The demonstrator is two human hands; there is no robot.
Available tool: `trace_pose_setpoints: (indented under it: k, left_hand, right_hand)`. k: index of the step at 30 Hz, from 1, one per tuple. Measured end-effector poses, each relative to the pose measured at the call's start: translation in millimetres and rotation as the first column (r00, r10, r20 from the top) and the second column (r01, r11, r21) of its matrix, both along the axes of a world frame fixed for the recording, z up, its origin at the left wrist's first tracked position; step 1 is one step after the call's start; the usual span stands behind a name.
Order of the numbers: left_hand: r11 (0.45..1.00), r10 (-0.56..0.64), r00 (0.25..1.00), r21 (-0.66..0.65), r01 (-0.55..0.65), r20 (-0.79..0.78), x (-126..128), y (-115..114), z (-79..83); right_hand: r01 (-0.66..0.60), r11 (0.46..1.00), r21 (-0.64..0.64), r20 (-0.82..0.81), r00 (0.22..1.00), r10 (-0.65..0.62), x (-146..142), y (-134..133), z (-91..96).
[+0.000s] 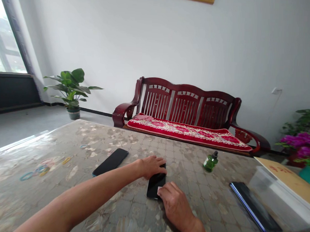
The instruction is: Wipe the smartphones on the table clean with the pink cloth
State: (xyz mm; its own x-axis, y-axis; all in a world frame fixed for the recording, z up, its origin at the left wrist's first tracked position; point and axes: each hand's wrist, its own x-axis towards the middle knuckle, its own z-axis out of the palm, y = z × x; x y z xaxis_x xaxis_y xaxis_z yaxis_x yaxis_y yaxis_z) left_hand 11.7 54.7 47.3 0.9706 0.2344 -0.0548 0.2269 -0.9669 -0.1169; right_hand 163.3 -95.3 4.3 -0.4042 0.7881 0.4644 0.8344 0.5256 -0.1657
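A black smartphone (156, 183) lies face up on the patterned table cover (128, 212), between my hands. My left hand (153, 166) rests across its far end with the fingers stretched out, covering part of that end. At the near right corner, my right hand (176, 203) is closed in a pinch on a small whitish piece (159, 190). That piece touches the screen; whether it is cloth or paper, I cannot tell. Left of my left hand lies a second dark smartphone (111, 162), partly behind my forearm.
A green dropper bottle (210, 162) stands right of my hands. Farther right are a blue-edged smartphone (255, 209) and a clear plastic box (278, 197) under a tan envelope-like sheet (293, 178). Coloured bands (37, 172) lie at left. Beyond the table stands a wooden bench (186, 112).
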Motion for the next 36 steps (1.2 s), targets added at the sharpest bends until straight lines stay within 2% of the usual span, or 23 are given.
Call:
trace_pose_setpoints:
  k: [4,7,11,14,19,22,24,26,29,32,36]
  left_hand:
    - [0.998,0.058,0.995,-0.004,-0.058,-0.076,5,5,3.9]
    - [0.982,0.179,0.976,-0.042,-0.186,-0.125,-2,7,8.4]
    - [0.925,0.350,0.930,-0.116,-0.362,-0.108,-19,3,12.0]
    - [0.895,0.431,0.903,-0.126,-0.428,-0.010,-31,-11,9.9]
    - [0.784,0.616,0.780,-0.184,-0.593,0.111,-40,-45,-1.8]
    - [0.717,0.695,0.700,-0.223,-0.660,0.163,-43,-60,-10.0]
    - [0.697,0.716,0.674,-0.246,-0.674,0.180,-46,-65,-14.2]
    - [0.708,0.703,0.685,-0.280,-0.648,0.192,-52,-65,-16.7]
    - [0.764,0.635,0.741,-0.320,-0.560,0.219,-60,-62,-17.1]
    - [0.816,0.567,0.783,-0.312,-0.488,0.257,-65,-60,-16.8]
    - [0.840,0.534,0.794,-0.286,-0.460,0.290,-67,-60,-18.9]
  right_hand:
    - [0.015,1.000,-0.007,-0.012,1.000,-0.015,3,2,-1.6]
    - [0.070,0.998,0.003,-0.032,0.997,-0.070,8,5,-2.4]
    - [0.141,0.990,-0.008,-0.073,0.987,-0.141,17,10,-3.2]
    - [0.145,0.989,-0.022,-0.093,0.985,-0.146,18,10,-2.9]
    - [0.108,0.993,-0.038,-0.057,0.992,-0.110,9,4,0.4]
    - [0.098,0.994,-0.053,-0.033,0.994,-0.100,3,0,2.9]
    - [0.095,0.993,-0.065,-0.025,0.995,-0.096,2,-2,4.3]
    - [0.098,0.993,-0.073,-0.022,0.995,-0.099,3,-2,4.8]
    - [0.108,0.992,-0.069,-0.030,0.993,-0.110,5,3,3.4]
    - [0.145,0.987,-0.067,-0.038,0.988,-0.147,7,13,0.5]
    - [0.182,0.980,-0.077,-0.040,0.982,-0.185,8,20,0.2]
